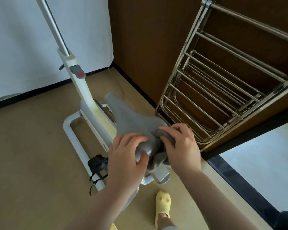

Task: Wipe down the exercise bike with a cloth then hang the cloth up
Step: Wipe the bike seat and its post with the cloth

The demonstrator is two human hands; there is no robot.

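Right hand (pixel 178 143) bunches grey cloth (pixel 158 159) on saddle (pixel 133 120), left hand (pixel 125 153) gripping saddle's rear; my worry: cloth slipping floorward.

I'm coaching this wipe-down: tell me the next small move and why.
Probably drag the bunched grey cloth forward along the grey bike saddle toward its narrow nose. The right hand presses it only at the wide rear, while the left hand steadies the saddle.
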